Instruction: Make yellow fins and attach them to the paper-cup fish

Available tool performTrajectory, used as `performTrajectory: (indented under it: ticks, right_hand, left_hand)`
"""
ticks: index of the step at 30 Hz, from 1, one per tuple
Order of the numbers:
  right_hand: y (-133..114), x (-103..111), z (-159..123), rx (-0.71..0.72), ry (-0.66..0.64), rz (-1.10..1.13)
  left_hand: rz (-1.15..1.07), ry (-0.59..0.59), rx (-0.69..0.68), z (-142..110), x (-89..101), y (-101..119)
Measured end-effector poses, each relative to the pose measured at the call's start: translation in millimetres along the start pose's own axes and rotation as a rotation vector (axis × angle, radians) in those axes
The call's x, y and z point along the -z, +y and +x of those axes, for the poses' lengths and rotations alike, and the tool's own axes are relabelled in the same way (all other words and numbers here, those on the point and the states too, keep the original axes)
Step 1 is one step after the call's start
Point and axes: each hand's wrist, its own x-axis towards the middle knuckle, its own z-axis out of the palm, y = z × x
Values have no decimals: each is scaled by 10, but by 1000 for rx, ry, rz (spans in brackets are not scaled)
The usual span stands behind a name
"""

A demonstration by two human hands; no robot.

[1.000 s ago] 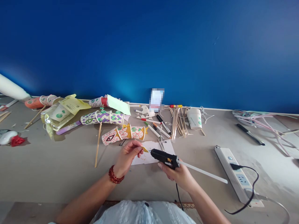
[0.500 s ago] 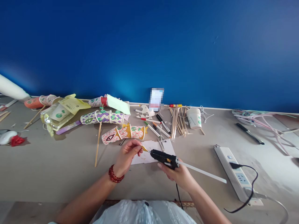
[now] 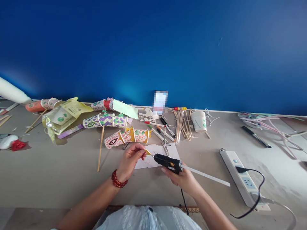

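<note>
Between thumb and fingers, my left hand point(image 3: 132, 159) pinches a small yellow paper piece point(image 3: 148, 152). My right hand point(image 3: 181, 179) grips a black hot glue gun point(image 3: 168, 162), its nozzle at the edge of that piece. A long whitish glue stick point(image 3: 207, 175) sticks out of the gun's back. Beneath the nozzle lies a white sheet of paper point(image 3: 146, 162), with scissors point(image 3: 165, 148) on its far part. Just beyond my left hand rests a fish made of paper cups point(image 3: 128, 136), with red scales and yellow fins.
A purple-and-green cup fish point(image 3: 105, 120) on a stick and a plastic bag point(image 3: 61, 118) lie at the left. Markers point(image 3: 165, 131), wooden sticks point(image 3: 179, 126) and stacked paper cups point(image 3: 199, 121) stand behind. At the right are a power strip point(image 3: 244, 180) and pastel cords point(image 3: 268, 121).
The glue stick's back end sits slightly further in toward the gun. The pale green paper at the back has shifted a little right. Both hands hold nearly the same place.
</note>
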Motion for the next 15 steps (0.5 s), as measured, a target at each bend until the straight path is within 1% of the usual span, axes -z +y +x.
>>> performTrajectory:
  ticks: [3, 5, 6, 8, 10, 12, 15]
  right_hand:
    - [16, 33, 6, -33, -21, -4]
    - [19, 69, 14, -26, -25, -18]
    - [19, 93, 21, 2, -24, -36]
    - [28, 156, 35, 105, 12, -106]
    - [64, 241, 47, 232, 112, -227]
    - [136, 346, 50, 330, 246, -372]
    - [303, 537, 38, 358, 406, -562]
  left_hand:
    - [2, 11, 4, 1, 25, -21]
    - [-5, 14, 14, 0, 29, -20]
    - [-11, 16, 17, -2, 25, -11]
    - [-18, 27, 20, -13, 7, 22]
    - [-14, 43, 15, -30, -17, 65]
    - [2, 45, 16, -46, -32, 101]
    - [27, 22, 36, -58, -29, 108]
